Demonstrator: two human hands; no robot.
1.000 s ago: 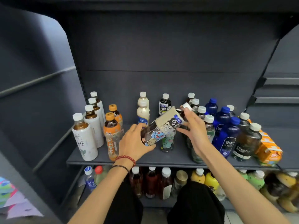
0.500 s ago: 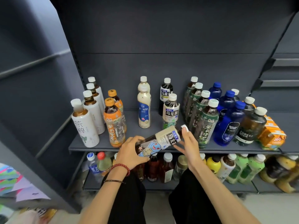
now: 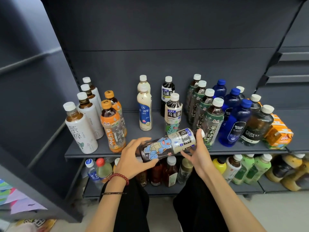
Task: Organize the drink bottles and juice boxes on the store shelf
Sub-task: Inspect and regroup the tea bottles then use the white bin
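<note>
Oolong tea bottle (image 3: 168, 144) held sideways at shelf (image 3: 93, 154) front edge.
L hand (image 3: 132, 158) wraps base end, R hand (image 3: 197, 153) curls round cap end; cap points right, matching bottle (image 3: 173, 113) upright just behind.

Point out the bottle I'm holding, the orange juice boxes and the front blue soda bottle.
held bottle (image 3: 158, 146), head view, cartoon turtle on its label
orange juice boxes (image 3: 278, 136), head view, front box's face
front blue soda bottle (image 3: 237, 129), head view, its dark label
</note>
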